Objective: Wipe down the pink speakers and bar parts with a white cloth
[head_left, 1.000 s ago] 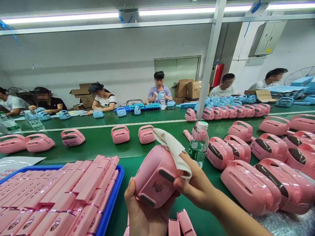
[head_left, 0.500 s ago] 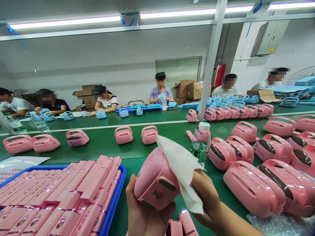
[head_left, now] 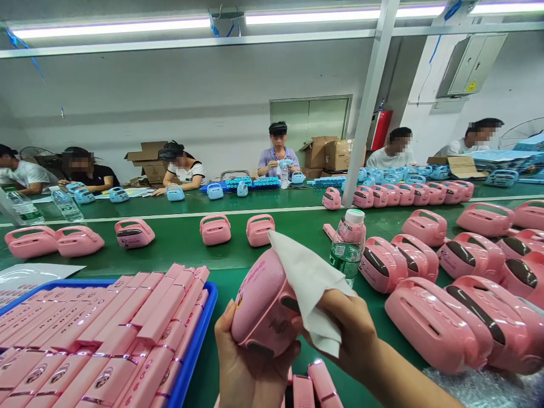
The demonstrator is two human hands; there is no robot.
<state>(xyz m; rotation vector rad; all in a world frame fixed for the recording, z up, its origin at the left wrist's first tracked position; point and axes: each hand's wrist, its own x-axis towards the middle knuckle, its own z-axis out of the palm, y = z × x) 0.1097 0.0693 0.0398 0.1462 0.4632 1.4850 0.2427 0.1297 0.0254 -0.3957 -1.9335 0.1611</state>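
Observation:
A pink portable speaker (head_left: 263, 294) with a mesh front and a printed side is tilted up in front of me. My left hand (head_left: 250, 362) wraps round it from below, thumb on its left edge. In my right hand (head_left: 348, 317) is a white cloth (head_left: 310, 283), draped over the speaker's right side and pressed against it. The cloth covers that part of the speaker and some of my right fingers. Below my hands lie several small pink pieces (head_left: 323, 385), partly hidden.
A blue tray (head_left: 208, 317) stacked with pink bar-shaped pieces (head_left: 127, 334) stands at left. Rows of pink speakers (head_left: 437, 323) fill the right. A water bottle (head_left: 348, 249) stands behind my right hand. Across the green table (head_left: 178, 238), co-workers (head_left: 278, 153) handle blue speakers.
My right hand has moved slightly left and inward with the cloth, fingers now over the speaker's dark side slot. The speaker has turned a little, showing more of its front print.

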